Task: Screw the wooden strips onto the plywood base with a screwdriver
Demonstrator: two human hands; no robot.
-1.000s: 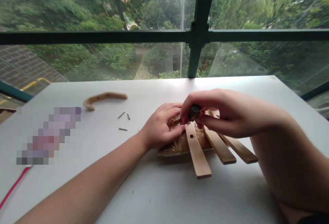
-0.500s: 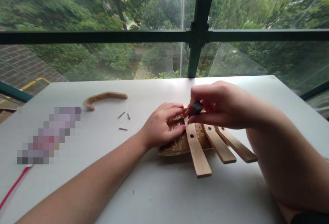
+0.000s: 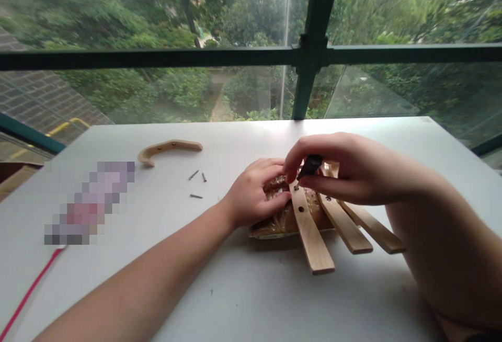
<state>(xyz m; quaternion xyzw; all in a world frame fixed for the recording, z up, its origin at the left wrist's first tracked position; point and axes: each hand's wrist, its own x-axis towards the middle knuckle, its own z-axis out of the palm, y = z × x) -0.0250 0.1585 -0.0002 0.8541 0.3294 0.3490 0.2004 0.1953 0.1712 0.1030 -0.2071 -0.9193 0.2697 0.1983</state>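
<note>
Three flat wooden slats (image 3: 311, 232) fan out over a brown plastic-wrapped block (image 3: 280, 219) in the middle of the white table (image 3: 251, 289). My left hand (image 3: 254, 195) lies curled on the block's left side and presses it down. My right hand (image 3: 345, 169) pinches a short black tool (image 3: 309, 167) by its handle, tip down on the upper end of the nearest slat, beside a drilled hole. The slats' far ends are hidden under my right hand.
A curved wooden piece (image 3: 168, 149) lies at the back left. Three small dark screws (image 3: 198, 182) lie loose between it and my left hand. A pink cord (image 3: 27, 292) runs off the front left corner. Railing and glass stand behind the table's far edge.
My right hand tilted and turned the black tool at the slat's end, lifting slightly and then settling again. The left hand kept its hold. The view shifted a little to the left.
</note>
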